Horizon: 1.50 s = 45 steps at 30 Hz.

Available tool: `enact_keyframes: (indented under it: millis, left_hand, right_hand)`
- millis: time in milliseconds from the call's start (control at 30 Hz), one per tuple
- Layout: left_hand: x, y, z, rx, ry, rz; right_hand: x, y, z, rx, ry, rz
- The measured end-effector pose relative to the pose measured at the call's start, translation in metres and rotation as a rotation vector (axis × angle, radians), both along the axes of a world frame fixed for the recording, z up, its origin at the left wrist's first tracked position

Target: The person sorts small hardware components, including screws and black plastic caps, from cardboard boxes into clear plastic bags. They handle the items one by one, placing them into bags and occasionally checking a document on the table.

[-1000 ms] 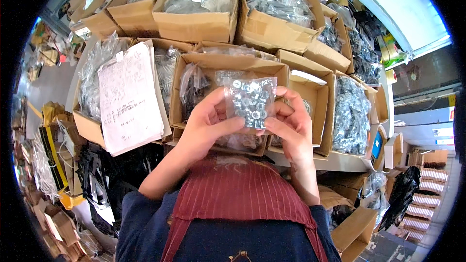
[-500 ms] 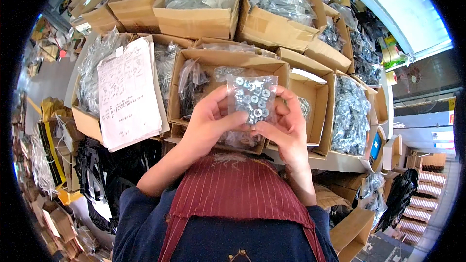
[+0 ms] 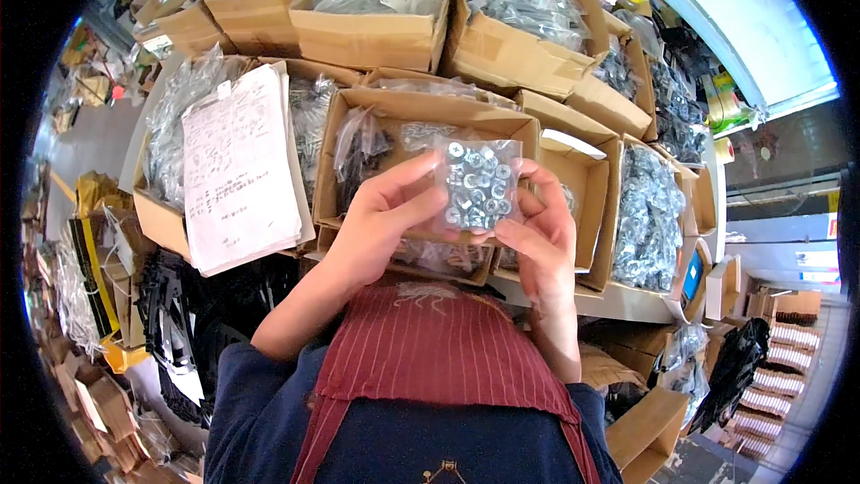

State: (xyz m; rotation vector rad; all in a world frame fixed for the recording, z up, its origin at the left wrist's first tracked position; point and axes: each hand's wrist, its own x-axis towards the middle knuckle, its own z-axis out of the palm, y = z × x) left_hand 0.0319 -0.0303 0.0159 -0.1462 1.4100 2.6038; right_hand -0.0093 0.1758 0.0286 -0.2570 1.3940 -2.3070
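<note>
A small clear plastic bag of silvery screws (image 3: 481, 186) is held up in front of me, its round heads spread across the film. My left hand (image 3: 383, 220) pinches the bag's left edge between thumb and fingers. At the lower right corner, my right hand (image 3: 545, 237) grips it with the thumb in front and fingers partly hidden behind. Below and behind the bag stands an open cardboard box (image 3: 430, 112) with a few bagged parts inside.
A stack of handwritten sheets (image 3: 240, 170) lies on a box at the left. To the right, another box holds many bags of metal parts (image 3: 647, 215). Further boxes of bagged pieces (image 3: 524, 4) line the back. Black parts (image 3: 175, 332) hang below the table's left side.
The bag has shifted slightly right, and the screws inside have moved around. My left thumb has slid from the bag's lower front to its left edge. Both hands still hold it.
</note>
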Motion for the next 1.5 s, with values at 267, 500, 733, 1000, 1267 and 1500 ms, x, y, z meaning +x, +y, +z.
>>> enact_keyframes:
  millis: [267, 500, 733, 1000, 1267, 1500]
  left_hand:
    - [-0.001, 0.002, -0.001, 0.048, -0.025, -0.014]
    - [-0.002, 0.001, -0.004, -0.012, 0.029, -0.023]
    - [0.0, 0.007, 0.003, 0.007, 0.063, -0.005]
    - [-0.002, 0.01, 0.0, -0.036, 0.097, -0.021]
    - [-0.004, 0.016, 0.002, -0.031, 0.092, -0.003]
    - [-0.003, 0.015, 0.003, -0.066, 0.101, -0.004]
  right_hand:
    - [0.001, -0.001, -0.001, 0.028, 0.046, -0.006]
    - [0.001, -0.005, -0.001, 0.062, 0.057, -0.063]
    - [-0.001, -0.003, -0.006, 0.069, 0.114, -0.05]
    - [0.0, -0.002, -0.006, 0.086, 0.12, -0.039]
    - [0.002, -0.006, -0.003, 0.088, 0.15, -0.018]
    - [0.002, -0.005, -0.002, 0.091, 0.166, -0.011]
